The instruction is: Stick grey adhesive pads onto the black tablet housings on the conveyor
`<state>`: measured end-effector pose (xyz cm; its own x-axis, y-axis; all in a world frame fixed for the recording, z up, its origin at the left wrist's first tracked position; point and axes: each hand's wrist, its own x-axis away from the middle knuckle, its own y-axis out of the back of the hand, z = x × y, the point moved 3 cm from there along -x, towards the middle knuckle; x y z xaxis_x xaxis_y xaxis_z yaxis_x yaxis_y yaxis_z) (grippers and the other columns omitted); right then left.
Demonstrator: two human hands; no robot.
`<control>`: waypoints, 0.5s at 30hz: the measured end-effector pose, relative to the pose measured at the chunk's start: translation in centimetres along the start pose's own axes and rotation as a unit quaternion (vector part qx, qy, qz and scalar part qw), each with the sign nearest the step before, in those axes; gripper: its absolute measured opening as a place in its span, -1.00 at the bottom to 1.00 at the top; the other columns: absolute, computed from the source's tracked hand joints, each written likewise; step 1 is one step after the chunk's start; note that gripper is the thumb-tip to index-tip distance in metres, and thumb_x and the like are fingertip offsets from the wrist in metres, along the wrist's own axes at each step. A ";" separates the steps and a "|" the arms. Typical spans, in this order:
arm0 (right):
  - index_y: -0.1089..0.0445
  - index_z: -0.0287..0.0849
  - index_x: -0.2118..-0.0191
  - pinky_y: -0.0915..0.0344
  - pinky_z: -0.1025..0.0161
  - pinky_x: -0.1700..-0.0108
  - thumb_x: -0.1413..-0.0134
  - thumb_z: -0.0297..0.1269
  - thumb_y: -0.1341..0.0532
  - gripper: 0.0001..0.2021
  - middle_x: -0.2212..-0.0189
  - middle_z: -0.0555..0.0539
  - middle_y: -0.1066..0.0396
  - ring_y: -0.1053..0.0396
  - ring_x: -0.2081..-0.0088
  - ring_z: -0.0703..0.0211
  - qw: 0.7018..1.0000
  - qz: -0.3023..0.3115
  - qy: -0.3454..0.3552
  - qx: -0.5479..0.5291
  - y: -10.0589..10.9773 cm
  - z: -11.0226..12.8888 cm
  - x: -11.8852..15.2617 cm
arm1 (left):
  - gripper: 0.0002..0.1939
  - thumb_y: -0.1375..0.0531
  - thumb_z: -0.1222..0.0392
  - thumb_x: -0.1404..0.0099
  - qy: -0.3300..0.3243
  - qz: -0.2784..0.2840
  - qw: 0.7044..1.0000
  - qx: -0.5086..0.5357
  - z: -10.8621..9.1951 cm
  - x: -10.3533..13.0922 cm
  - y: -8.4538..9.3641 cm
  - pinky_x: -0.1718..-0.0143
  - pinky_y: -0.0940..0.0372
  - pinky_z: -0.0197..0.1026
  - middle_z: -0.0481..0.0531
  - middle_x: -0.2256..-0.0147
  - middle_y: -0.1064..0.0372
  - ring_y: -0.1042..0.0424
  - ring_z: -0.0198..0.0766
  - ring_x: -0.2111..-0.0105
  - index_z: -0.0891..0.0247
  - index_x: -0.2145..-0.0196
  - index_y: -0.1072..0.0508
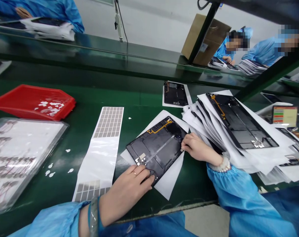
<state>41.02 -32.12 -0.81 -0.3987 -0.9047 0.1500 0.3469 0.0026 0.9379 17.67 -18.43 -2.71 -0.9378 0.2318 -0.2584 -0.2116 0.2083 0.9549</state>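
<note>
A black tablet back cover (pixel 161 144), with an orange flex cable (pixel 160 126) and a small circuit board (pixel 141 160), lies tilted on a white sheet (pixel 168 187). My left hand (pixel 129 187) rests over its near lower corner, fingers curled onto the edge and thumb hidden. At the cover's right edge, my right hand (pixel 196 146) has its fingertips pinched together; whatever is between them is too small to make out. Left of the cover lies a backing strip (pixel 102 158) with rows of grey rectangular stickers (pixel 110 121).
To the right, a stack of covers (pixel 243 121) is interleaved with white sheets; another cover (pixel 175 93) lies behind. On the left are a red bin (pixel 40 95) with white scraps and a clear tray (pixel 23 158) of wired parts. Co-workers sit beyond a raised ledge (pixel 139 56).
</note>
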 end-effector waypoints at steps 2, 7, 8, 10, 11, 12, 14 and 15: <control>-0.37 -0.16 0.49 -0.19 0.11 0.15 -0.10 -0.41 -0.12 -0.82 0.40 -0.11 -0.34 -0.20 0.24 0.06 1.000 0.022 -0.001 0.001 0.1 -0.1 -0.2 | -0.81 -0.17 0.26 -0.29 0.002 0.004 1.000 0.005 0.0 0.0 -0.1 0.19 -0.24 -0.07 0.02 0.27 -0.37 -0.37 -0.11 0.21 0.23 0.13 -0.38; -0.36 -0.16 0.47 -0.18 0.10 0.14 -0.13 -0.41 -0.09 -0.81 0.39 -0.12 -0.33 -0.19 0.23 0.06 0.999 0.042 0.008 -0.004 0.3 -0.1 -0.3 | -0.79 -0.22 0.25 -0.24 0.006 0.011 1.000 0.009 0.1 0.1 -0.3 0.18 -0.24 -0.06 0.01 0.26 -0.38 -0.36 -0.09 0.22 0.23 0.14 -0.38; -0.35 -0.16 0.47 -0.19 0.11 0.15 -0.13 -0.41 -0.09 -0.81 0.39 -0.12 -0.33 -0.19 0.24 0.06 0.999 0.042 0.011 0.000 0.3 -0.1 -0.3 | -0.78 -0.23 0.25 -0.23 0.006 0.010 1.000 0.009 0.1 0.1 -0.3 0.18 -0.24 -0.05 0.01 0.26 -0.38 -0.36 -0.09 0.21 0.23 0.14 -0.38; -0.35 -0.16 0.47 -0.19 0.12 0.16 -0.12 -0.43 -0.09 -0.81 0.39 -0.12 -0.32 -0.19 0.25 0.07 0.999 0.044 0.015 0.012 0.4 -0.1 -0.4 | -0.77 -0.23 0.26 -0.23 0.007 0.011 1.000 0.011 0.1 0.1 -0.3 0.17 -0.23 -0.05 0.01 0.26 -0.38 -0.36 -0.09 0.21 0.23 0.13 -0.38; -0.35 -0.16 0.47 -0.19 0.12 0.16 -0.11 -0.44 -0.08 -0.82 0.38 -0.12 -0.32 -0.19 0.25 0.07 0.999 0.046 0.015 0.017 0.4 0.0 -0.4 | -0.77 -0.22 0.26 -0.23 0.008 0.010 1.000 0.012 0.1 0.1 -0.3 0.17 -0.23 -0.04 0.02 0.26 -0.38 -0.36 -0.09 0.21 0.23 0.13 -0.38; -0.34 -0.16 0.47 -0.20 0.13 0.16 -0.11 -0.45 -0.08 -0.82 0.38 -0.12 -0.32 -0.19 0.24 0.07 0.998 0.050 0.014 0.021 0.4 0.0 -0.4 | -0.79 -0.21 0.26 -0.24 0.009 0.010 1.000 0.012 0.1 0.0 -0.3 0.16 -0.23 -0.04 0.02 0.26 -0.38 -0.36 -0.09 0.21 0.22 0.14 -0.38; -0.34 -0.17 0.46 -0.20 0.14 0.16 -0.10 -0.47 -0.08 -0.82 0.37 -0.12 -0.31 -0.19 0.24 0.08 0.998 0.058 0.014 0.026 0.5 0.0 -0.5 | -0.81 -0.20 0.27 -0.25 0.011 0.008 1.000 0.014 0.1 0.0 -0.3 0.17 -0.23 -0.05 0.02 0.26 -0.38 -0.36 -0.09 0.21 0.22 0.14 -0.39; -0.33 -0.17 0.46 -0.20 0.15 0.16 -0.10 -0.48 -0.07 -0.82 0.36 -0.12 -0.31 -0.19 0.24 0.08 0.998 0.060 0.014 0.028 0.5 0.0 -0.5 | -0.81 -0.20 0.27 -0.25 0.011 0.007 1.000 0.015 0.1 0.0 -0.3 0.17 -0.23 -0.05 0.01 0.26 -0.38 -0.36 -0.09 0.21 0.22 0.15 -0.39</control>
<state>41.42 -31.70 -0.47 -0.3337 -0.9075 0.2550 0.3429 0.1351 0.9296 17.74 -18.39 -2.99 -0.9463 0.2146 -0.2419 -0.1908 0.2333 0.9535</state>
